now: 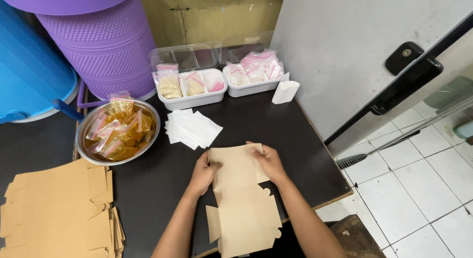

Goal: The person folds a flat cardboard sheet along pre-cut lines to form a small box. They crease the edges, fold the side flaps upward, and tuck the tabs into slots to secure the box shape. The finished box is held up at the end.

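The black tabletop (276, 125) carries everything, and it leaves little free room in front of the person, so the work is best kept flat in the bare patch between the stacks. At the back left stand a purple ribbed bin (106, 43) and, beside it, a blue tub (29, 66). A stack of flat brown cardboard blanks (54, 208) lies at the near left corner.

The piece in hand is one such flat cardboard box blank (241, 204), lying on the tabletop at its near edge, its lower flaps reaching past that edge toward the person. The left hand (203, 173) grips its upper left edge, thumb on top; the right hand (268, 162) clasps the upper right corner, fingers curled over the top edge. Both hands are closed on the blank, neither one loose.

To fold it well, it seems wise that the person press along the scored line with both thumbs together, so the crease runs straight and the notched tab (268, 191) at the right is not crushed.

Behind, a steel bowl (84, 135) holds small bags of amber stuff, two white divided trays (189, 100) hold pale sachets, a pile of white paper squares (192, 129) lies just beyond the blank, and a small white folded carton (286, 92) stands at the right.
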